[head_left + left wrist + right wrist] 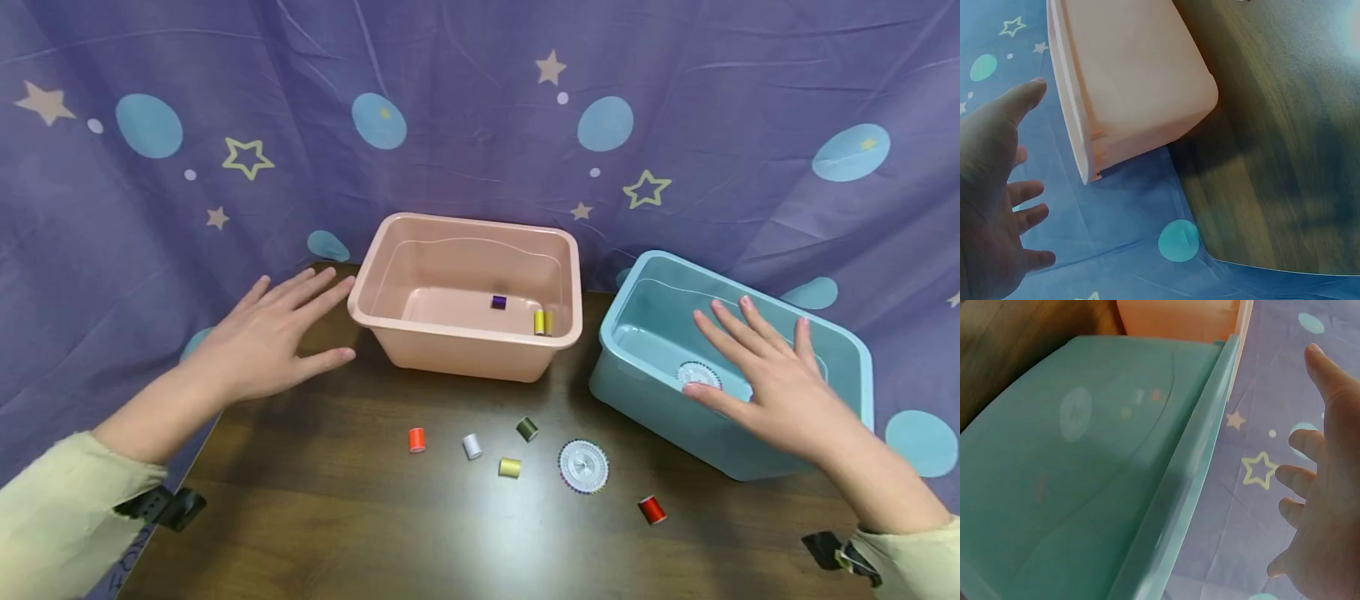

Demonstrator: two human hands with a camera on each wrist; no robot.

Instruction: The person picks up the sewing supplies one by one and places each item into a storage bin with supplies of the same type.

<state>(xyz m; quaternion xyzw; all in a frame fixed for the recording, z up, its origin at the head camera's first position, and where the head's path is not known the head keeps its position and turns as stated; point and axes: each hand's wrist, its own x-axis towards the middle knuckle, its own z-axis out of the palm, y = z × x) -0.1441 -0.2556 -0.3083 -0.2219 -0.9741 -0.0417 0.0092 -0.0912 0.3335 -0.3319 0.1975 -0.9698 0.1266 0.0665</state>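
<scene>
My left hand (pixel 270 342), fingers spread and holding nothing, hovers beside the left end of the pink bin (pixel 465 354). Inside that bin lie a purple thread spool (pixel 498 302) and a yellow spool (pixel 539 322) by the right wall. Over the blue bin (pixel 660 417) is my right hand (pixel 780 387), also spread and holding nothing. A round wheel of pins (pixel 697 372) lies in the blue bin, partly hidden by the right hand. Both wrist views show the hands at the bins' outer rims, with no object between the fingers.
On the wooden table (pixel 337 517) in front of the bins lie orange (pixel 417 440), white (pixel 472 447), dark green (pixel 527 429), pale yellow (pixel 510 468) and red (pixel 652 510) spools. Another pin wheel (pixel 583 467) sits among them. A purple patterned curtain (pixel 480 108) hangs behind.
</scene>
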